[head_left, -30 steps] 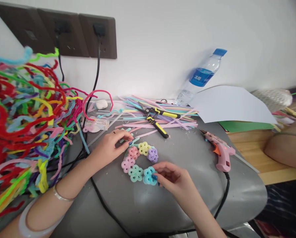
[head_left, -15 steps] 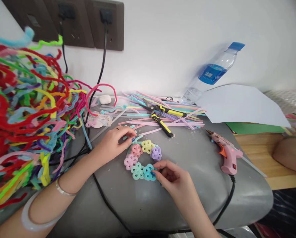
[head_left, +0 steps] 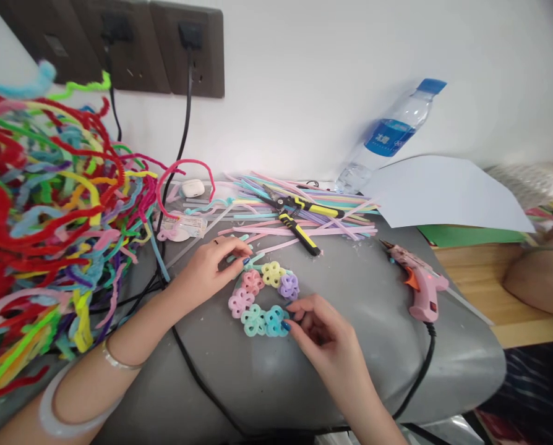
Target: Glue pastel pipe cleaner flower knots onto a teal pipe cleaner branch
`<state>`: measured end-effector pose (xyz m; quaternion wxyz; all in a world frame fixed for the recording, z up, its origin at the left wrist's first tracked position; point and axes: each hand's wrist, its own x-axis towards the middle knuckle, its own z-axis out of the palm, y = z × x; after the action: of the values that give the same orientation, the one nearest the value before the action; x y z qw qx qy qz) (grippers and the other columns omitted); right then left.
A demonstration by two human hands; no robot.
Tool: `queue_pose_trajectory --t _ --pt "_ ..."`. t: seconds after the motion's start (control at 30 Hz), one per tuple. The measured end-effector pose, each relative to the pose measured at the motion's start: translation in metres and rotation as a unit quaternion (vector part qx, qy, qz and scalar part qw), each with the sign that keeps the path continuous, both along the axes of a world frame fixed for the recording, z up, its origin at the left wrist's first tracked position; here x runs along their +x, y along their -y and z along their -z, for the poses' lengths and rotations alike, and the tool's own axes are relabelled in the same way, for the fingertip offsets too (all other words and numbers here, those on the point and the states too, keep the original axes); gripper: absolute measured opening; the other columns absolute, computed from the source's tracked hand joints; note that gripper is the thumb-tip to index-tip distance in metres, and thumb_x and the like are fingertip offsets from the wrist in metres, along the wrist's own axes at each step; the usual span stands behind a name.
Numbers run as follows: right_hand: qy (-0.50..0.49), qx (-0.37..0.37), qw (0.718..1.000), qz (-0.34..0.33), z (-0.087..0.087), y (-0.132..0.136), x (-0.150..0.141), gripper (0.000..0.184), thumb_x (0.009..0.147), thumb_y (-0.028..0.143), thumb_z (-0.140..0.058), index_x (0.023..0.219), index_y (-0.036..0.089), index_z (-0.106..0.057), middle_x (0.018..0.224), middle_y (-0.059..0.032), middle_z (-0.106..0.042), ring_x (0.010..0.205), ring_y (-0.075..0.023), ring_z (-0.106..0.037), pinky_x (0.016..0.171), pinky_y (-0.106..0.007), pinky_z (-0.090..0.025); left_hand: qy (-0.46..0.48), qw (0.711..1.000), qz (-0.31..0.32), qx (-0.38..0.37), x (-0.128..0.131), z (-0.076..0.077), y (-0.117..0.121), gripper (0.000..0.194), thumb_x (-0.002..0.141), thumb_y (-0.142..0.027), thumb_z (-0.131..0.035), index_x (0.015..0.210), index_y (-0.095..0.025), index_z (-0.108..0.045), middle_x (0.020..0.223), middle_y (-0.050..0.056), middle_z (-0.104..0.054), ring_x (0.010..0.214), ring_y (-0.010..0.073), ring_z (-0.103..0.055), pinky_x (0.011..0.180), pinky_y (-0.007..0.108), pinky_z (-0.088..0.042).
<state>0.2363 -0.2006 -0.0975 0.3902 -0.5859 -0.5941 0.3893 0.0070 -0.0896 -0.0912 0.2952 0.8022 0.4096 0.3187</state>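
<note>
A ring of pastel pipe-cleaner flowers [head_left: 241, 303] lies on the grey surface in front of me, with pink, yellow, purple, mint and blue flowers along it and a gap at the right. My left hand [head_left: 214, 266] pinches the green pipe-cleaner ends at the ring's upper left. At the lower right, the thumb and forefinger of my right hand [head_left: 325, 334] close on the edge of the blue flower [head_left: 275, 321]. Behind the ring rest yellow-and-black pliers [head_left: 299, 232], their handles spread.
Tangled pipe cleaners [head_left: 49, 204] heap up at left. Straight pastel ones [head_left: 258, 230] lie behind the pliers. A pink glue gun [head_left: 425, 296] sits at right, its cord running frontward. A water bottle [head_left: 390, 139] leans on the wall near white paper [head_left: 448, 198]. Someone's arm [head_left: 540, 272] shows far right.
The whole view has shifted slightly, so things appear a little further left. Both hands keep the same hold on the flower ring.
</note>
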Motion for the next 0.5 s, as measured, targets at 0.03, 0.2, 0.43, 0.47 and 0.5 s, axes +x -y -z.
queue_pose_trajectory --t 0.03,0.2,0.43,0.47,0.5 --pt "0.005 0.013 1.000 -0.009 0.000 0.001 0.001 0.012 0.091 0.030 -0.064 0.094 0.021 -0.071 0.079 -0.0022 -0.059 0.055 -0.0113 -0.050 0.048 -0.024 -0.040 -0.002 1.000 0.000 0.003 -0.001 -0.001 -0.001 0.014 0.094 -0.016 -0.052 0.101 -0.020 -0.063 0.099 0.003 -0.071 0.093 0.0163 -0.066 0.081 0.025 -0.051" --pt "0.030 0.038 0.998 -0.042 0.001 0.003 0.000 0.014 0.093 0.025 -0.062 0.097 0.022 -0.074 0.084 -0.0034 -0.061 0.054 -0.0107 -0.048 0.049 -0.025 -0.039 -0.016 0.999 0.008 0.028 -0.011 -0.011 0.007 0.008 0.093 -0.018 -0.056 0.095 -0.021 -0.063 0.090 0.001 -0.067 0.081 0.0147 -0.064 0.075 0.024 -0.050" --pt "0.056 0.050 0.995 -0.061 0.004 0.003 0.001 0.013 0.091 0.020 -0.062 0.098 0.022 -0.074 0.078 -0.0005 -0.057 0.053 -0.0110 -0.044 0.050 -0.024 -0.038 -0.050 0.998 0.007 0.034 -0.029 -0.013 0.054 0.005 0.094 -0.020 -0.062 0.096 -0.023 -0.064 0.091 0.001 -0.068 0.087 0.0157 -0.068 0.079 0.023 -0.053" --pt "0.055 0.051 0.995 -0.063 0.004 0.003 0.001 0.013 0.091 0.020 -0.063 0.097 0.023 -0.074 0.078 -0.0006 -0.057 0.054 -0.0111 -0.044 0.050 -0.024 -0.038 -0.053 0.998 -0.002 0.038 -0.030 -0.011 0.060 0.006 0.094 -0.019 -0.061 0.097 -0.023 -0.064 0.091 0.001 -0.069 0.086 0.0153 -0.069 0.077 0.022 -0.053" --pt "0.054 0.053 0.995 -0.065 0.005 0.003 0.001 0.013 0.091 0.020 -0.063 0.098 0.023 -0.074 0.079 -0.0008 -0.057 0.054 -0.0113 -0.045 0.050 -0.024 -0.038 -0.055 0.998 -0.011 0.042 -0.029 -0.009 0.066 0.007 0.095 -0.019 -0.060 0.098 -0.023 -0.064 0.091 0.001 -0.069 0.084 0.0148 -0.069 0.074 0.021 -0.054"
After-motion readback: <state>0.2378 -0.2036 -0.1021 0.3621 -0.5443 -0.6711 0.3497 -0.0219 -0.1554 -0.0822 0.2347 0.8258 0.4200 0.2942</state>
